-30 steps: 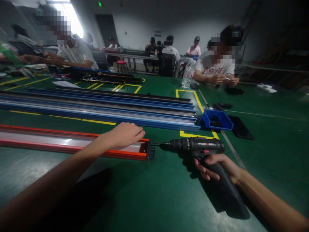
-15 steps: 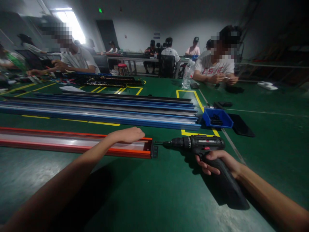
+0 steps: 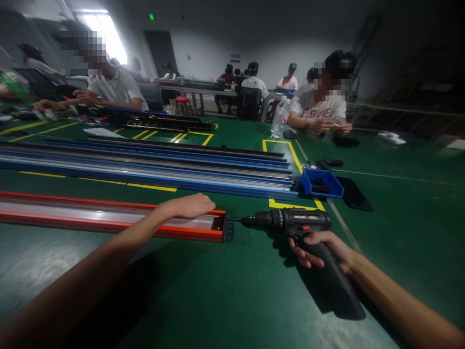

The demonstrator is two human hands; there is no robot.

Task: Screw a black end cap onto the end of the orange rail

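A long orange metal channel (image 3: pixel 189 234) lies across the green table, with a small black end cap (image 3: pixel 228 231) at its right end. My left hand (image 3: pixel 192 205) is closed over the channel's far rim near that end, its fingertips partly hidden. In my right hand (image 3: pixel 314 249) is a black cordless drill (image 3: pixel 303 219), held by its grip with the fingers near the trigger. Its long thin bit (image 3: pixel 240 219) points left and meets the end cap; whether the tip sits in a screw is too small to tell.
Several blue and black metal channels (image 3: pixel 218 181) lie behind the orange one. A blue bin (image 3: pixel 323 184) with small black parts stands on a dark flat pad (image 3: pixel 358 195). Farther back are a water bottle (image 3: pixel 279 118) and a person (image 3: pixel 319 106) handling something small.
The view has turned slightly, so most things appear a little farther left. Both hands keep their holds, and the drill stays lined up with the channel's end.
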